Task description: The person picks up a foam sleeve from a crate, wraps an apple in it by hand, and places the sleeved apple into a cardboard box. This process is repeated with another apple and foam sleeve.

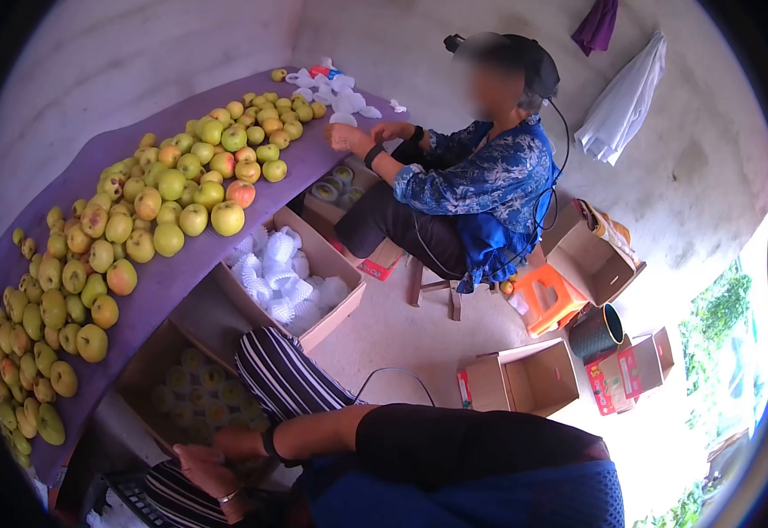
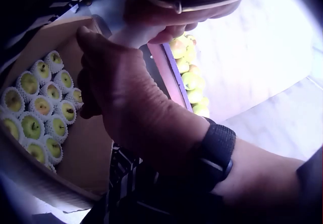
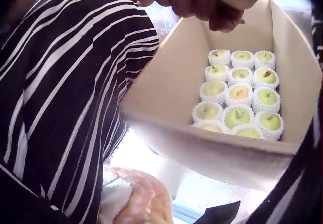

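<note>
In the left wrist view my left hand (image 2: 186, 10), with a silver bracelet, and my right hand (image 2: 121, 78), with a black wristband, meet around a white foam net (image 2: 133, 35). Both hands have curled fingers against it, which partly hide it. From the head, my left hand (image 1: 208, 473) and right hand (image 1: 241, 443) are close together beside a cardboard box (image 1: 142, 374). Inside that box stand rows of yellow-green apples (image 3: 238, 92) in white foam nets. The fingers of my right hand (image 3: 202, 2) show above the box in the right wrist view.
Loose apples (image 1: 171, 185) cover much of the purple-covered table (image 1: 216, 255). A box of white foam nets (image 1: 278, 273) stands near my striped knee (image 1: 287, 365). Across from me sits another person (image 1: 498, 176). Open cartons (image 1: 538, 378) and an orange stool (image 1: 547, 299) stand on the floor.
</note>
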`<state>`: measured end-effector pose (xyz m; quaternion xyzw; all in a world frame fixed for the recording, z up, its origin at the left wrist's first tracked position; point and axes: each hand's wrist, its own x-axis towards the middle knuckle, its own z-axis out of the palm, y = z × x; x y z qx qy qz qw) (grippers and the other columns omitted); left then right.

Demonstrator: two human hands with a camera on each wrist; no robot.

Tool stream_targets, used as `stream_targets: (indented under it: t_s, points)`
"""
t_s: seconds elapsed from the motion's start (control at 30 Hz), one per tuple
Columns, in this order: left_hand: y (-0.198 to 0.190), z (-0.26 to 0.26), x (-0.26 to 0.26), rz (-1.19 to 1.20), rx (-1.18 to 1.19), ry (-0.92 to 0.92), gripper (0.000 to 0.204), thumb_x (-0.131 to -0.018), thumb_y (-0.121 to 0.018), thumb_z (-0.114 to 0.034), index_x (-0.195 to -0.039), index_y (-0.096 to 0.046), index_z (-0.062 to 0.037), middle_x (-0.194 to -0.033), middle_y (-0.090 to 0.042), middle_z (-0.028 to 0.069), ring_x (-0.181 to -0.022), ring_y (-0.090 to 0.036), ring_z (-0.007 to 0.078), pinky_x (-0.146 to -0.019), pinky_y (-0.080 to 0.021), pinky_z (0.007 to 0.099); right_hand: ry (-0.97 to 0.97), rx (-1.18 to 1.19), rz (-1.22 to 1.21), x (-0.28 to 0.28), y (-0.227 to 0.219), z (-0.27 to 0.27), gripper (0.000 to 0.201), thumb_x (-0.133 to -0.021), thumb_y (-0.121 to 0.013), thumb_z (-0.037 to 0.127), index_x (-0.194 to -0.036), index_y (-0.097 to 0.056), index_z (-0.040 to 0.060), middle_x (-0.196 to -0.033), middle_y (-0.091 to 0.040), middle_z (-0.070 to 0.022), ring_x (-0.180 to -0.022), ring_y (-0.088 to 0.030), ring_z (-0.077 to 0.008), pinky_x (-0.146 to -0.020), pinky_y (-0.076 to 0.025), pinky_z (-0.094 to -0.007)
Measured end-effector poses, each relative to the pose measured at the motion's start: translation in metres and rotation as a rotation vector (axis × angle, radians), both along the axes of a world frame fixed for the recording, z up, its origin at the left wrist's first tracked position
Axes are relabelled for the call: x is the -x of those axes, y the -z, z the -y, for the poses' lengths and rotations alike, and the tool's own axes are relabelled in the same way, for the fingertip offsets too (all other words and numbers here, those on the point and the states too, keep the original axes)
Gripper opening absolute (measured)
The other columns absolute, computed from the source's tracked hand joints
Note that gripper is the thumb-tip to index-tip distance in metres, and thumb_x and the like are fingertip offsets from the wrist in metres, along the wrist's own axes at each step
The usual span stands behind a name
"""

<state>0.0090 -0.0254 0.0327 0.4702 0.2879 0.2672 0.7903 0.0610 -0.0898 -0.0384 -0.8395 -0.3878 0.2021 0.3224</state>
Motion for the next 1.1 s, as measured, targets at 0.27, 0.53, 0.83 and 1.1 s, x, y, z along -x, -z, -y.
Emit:
stream_targets:
  t_s: [0.27, 0.53, 0.83, 1.1]
  points:
    - [-0.001, -0.001, 0.005, 0.086, -0.198, 0.168, 0.040, -0.090, -0.042, -0.031, -0.056, -0.037, -0.0099, -0.053, -0.039, -0.0066, -0.052, -0.033, 0.0025, -0.046, -0.027, 0.0202, -0.140, -0.192, -0.039, -0.002, 0.034, -0.032, 0.023, -0.074, -0.052, 0.028, -0.073, -0.056, 0.0054, -0.071, -0.060, -0.0165, -0.065, -0.057, -0.0354, -0.056, -0.041, -0.0435]
    - [-0.011, -0.003, 0.001, 0.131, -0.100, 0.239, 0.040, -0.090, -0.041, -0.030, -0.056, -0.035, -0.0109, -0.051, -0.035, -0.0065, -0.048, -0.029, 0.0030, -0.045, -0.023, 0.0205, -0.176, -0.198, -0.188, -0.011, 0.008, -0.026, 0.025, -0.076, -0.049, 0.032, -0.076, -0.055, 0.0075, -0.076, -0.061, -0.0154, -0.071, -0.057, -0.0341, -0.060, -0.041, -0.0415]
    - [0.000, -0.008, 0.004, 0.199, -0.004, 0.242, 0.039, -0.091, -0.040, -0.028, -0.056, -0.032, -0.0121, -0.050, -0.030, -0.0062, -0.045, -0.026, 0.0035, -0.041, -0.022, 0.0209, -0.135, 0.042, -0.008, -0.009, -0.026, -0.012, 0.020, -0.072, -0.053, 0.029, -0.077, -0.058, 0.0098, -0.076, -0.061, -0.0137, -0.070, -0.058, -0.0334, -0.060, -0.044, -0.0409]
    - [0.012, -0.014, 0.004, 0.157, 0.269, 0.210, 0.038, -0.090, -0.041, -0.031, -0.058, -0.032, -0.0134, -0.047, -0.029, -0.0040, -0.037, -0.025, 0.0070, -0.035, -0.022, 0.0202, -0.127, 0.053, 0.014, -0.002, 0.004, -0.004, 0.019, -0.070, -0.054, 0.024, -0.076, -0.061, 0.0079, -0.076, -0.061, -0.0150, -0.071, -0.059, -0.0329, -0.062, -0.045, -0.0415]
